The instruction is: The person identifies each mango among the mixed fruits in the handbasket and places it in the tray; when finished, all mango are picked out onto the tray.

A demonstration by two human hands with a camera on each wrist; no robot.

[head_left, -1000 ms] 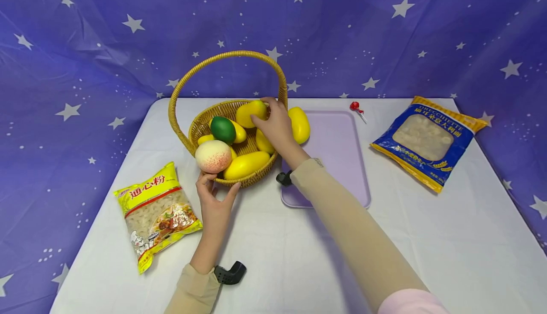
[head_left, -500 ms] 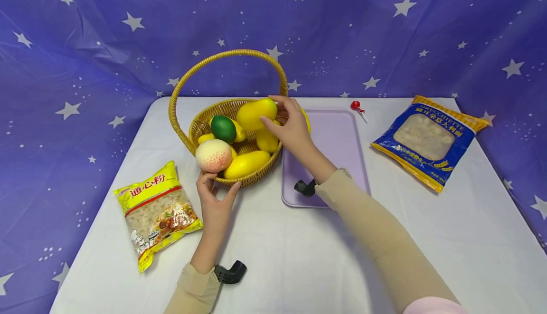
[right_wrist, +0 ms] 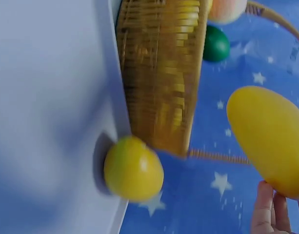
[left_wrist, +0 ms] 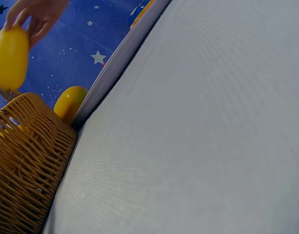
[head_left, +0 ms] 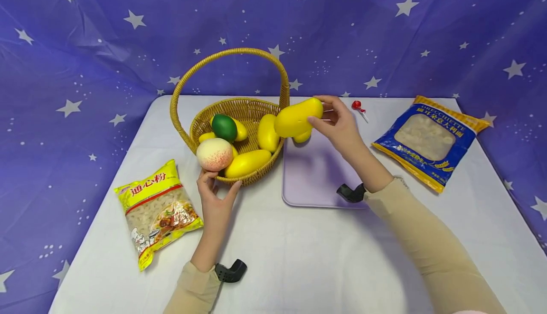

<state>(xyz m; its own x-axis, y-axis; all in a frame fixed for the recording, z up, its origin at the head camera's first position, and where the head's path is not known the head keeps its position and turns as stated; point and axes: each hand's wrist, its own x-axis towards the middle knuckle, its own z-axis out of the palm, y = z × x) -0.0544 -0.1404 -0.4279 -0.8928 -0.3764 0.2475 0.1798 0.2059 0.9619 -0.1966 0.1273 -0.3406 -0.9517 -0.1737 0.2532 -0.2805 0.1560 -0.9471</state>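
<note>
My right hand point(head_left: 342, 126) holds a yellow mango point(head_left: 297, 117) by its right end, between thumb and fingers. The mango hangs above the right rim of the wicker basket point(head_left: 260, 176) and partly covers another mango point(head_left: 302, 137) on the lilac tray point(head_left: 312, 190). In the right wrist view, fingertips point(right_wrist: 264, 197) press against the held mango point(right_wrist: 269, 136). My left hand point(head_left: 217, 207) grips the basket's front edge, just under a cream-and-pink peach point(head_left: 215, 154). Inside the basket also lie a dark green fruit point(head_left: 224, 128) and several yellow ones, including a long mango point(head_left: 248, 163).
A yellow pasta bag point(head_left: 158, 212) lies left of the basket, and a blue pasta bag point(head_left: 429, 140) on the right. Behind the tray's right corner is a red lollipop point(head_left: 356, 105). The basket's tall handle point(head_left: 231, 52) arches over the fruit.
My right hand has lifted the mango out of the basket and carried it right, over the rim toward the tray. The left hand has stayed at the basket's front edge.
</note>
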